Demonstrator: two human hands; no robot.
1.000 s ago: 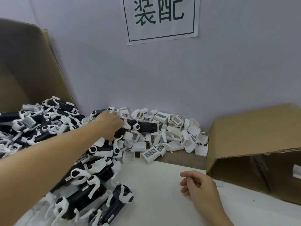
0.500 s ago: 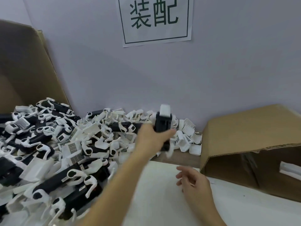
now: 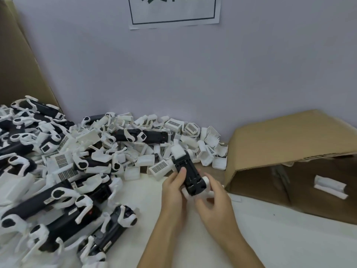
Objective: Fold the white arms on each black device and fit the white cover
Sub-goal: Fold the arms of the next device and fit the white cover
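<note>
A black device (image 3: 188, 174) with white arms is held above the white table, pointing away from me, a white part at its far end. My left hand (image 3: 173, 192) grips its left side, thumb on the black top face. My right hand (image 3: 214, 200) holds its near right end, fingers curled at a white arm (image 3: 206, 180). A heap of black devices with white arms (image 3: 48, 190) fills the left. Loose white covers (image 3: 160, 167) lie piled along the wall behind.
A cardboard box (image 3: 289, 144) lies on its side at the right, open toward me, with a white piece (image 3: 330, 186) inside. A tall cardboard sheet (image 3: 17, 64) stands at the far left. A paper sign (image 3: 173, 14) hangs on the grey wall.
My left hand has lifted a black device out of the pile and brought it right and nearer. My right hand has risen off the table and taken hold of its near end.
</note>
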